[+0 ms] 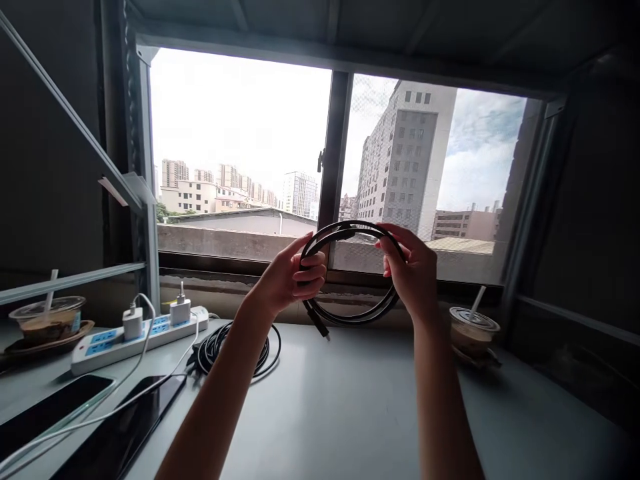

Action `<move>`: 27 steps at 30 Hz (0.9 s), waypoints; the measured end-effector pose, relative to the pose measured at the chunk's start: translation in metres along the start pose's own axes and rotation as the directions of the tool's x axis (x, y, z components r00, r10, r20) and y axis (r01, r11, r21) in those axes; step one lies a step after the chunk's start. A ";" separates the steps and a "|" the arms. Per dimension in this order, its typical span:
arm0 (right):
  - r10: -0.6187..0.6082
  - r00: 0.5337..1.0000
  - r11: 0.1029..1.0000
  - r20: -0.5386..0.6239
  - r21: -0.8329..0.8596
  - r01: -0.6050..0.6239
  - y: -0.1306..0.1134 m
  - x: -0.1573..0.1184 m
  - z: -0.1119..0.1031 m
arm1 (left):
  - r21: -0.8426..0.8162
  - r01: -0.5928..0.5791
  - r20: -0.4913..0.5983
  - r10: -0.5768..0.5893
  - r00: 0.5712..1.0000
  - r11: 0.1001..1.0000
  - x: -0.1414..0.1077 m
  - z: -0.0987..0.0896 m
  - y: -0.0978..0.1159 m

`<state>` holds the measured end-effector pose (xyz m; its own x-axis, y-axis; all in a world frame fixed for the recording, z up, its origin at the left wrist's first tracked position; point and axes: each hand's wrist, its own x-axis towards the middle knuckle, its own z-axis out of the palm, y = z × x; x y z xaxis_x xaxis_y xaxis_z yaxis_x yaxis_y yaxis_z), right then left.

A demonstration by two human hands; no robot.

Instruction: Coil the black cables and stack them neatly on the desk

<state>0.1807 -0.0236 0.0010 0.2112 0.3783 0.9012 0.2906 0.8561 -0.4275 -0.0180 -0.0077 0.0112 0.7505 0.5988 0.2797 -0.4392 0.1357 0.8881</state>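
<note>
A black cable (363,319) is wound in a round coil and held up above the table, in front of the window. My left hand (300,270) has its fingers wrapped round the coil's left side. On the upper right of the coil, my right hand (410,260) grips the cable between thumb and fingers. One end of the cable, with a plug (320,327), hangs at the lower left below my left hand. A second black coiled cable (273,357) lies on the table, partly hidden behind my left forearm.
On the grey table (340,413), a white power strip (107,350) with two chargers stands at the left, near two dark phones (55,407) and white cords. Lidded cups (473,333) stand at both sides. A metal frame surrounds the window.
</note>
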 end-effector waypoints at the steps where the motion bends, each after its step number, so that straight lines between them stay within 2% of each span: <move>1: -0.015 1.000 1.000 0.002 -0.022 0.015 0.001 0.000 0.000 | 0.014 -0.003 0.016 0.003 1.000 1.000 0.000 0.000 -0.001; 6: -0.153 0.988 0.983 0.012 -0.099 0.154 0.001 0.001 0.004 | 0.017 -0.088 0.103 0.086 0.991 0.996 0.001 0.001 -0.005; 11: -0.154 0.986 0.986 0.061 -0.055 0.158 0.008 0.003 0.005 | -0.009 -0.069 0.170 0.069 0.983 0.998 -0.002 0.006 -0.005; 15: -0.182 0.979 0.979 0.096 -0.072 0.189 0.006 0.003 0.000 | 0.097 -0.059 0.085 0.051 0.995 0.994 0.000 0.008 -0.006; 18: -0.224 0.971 0.958 0.083 -0.166 0.235 -0.004 0.001 -0.003 | 0.119 -0.059 0.019 0.057 0.998 0.991 0.004 0.007 -0.009; 23: -0.256 0.966 0.932 0.024 -0.260 0.253 -0.013 -0.001 -0.004 | 0.102 -0.091 0.049 0.087 0.995 0.991 0.009 0.008 -0.016; 27: -0.270 0.963 0.932 -0.007 -0.252 0.259 -0.012 -0.001 -0.006 | 0.177 -0.083 -0.007 0.085 0.996 0.981 0.012 0.011 -0.021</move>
<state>0.1822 -0.0368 0.0046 0.1316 0.1311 0.9826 0.5611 0.8073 -0.1828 0.0058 -0.0118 -0.0003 0.7066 0.6139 0.3518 -0.4056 -0.0560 0.9123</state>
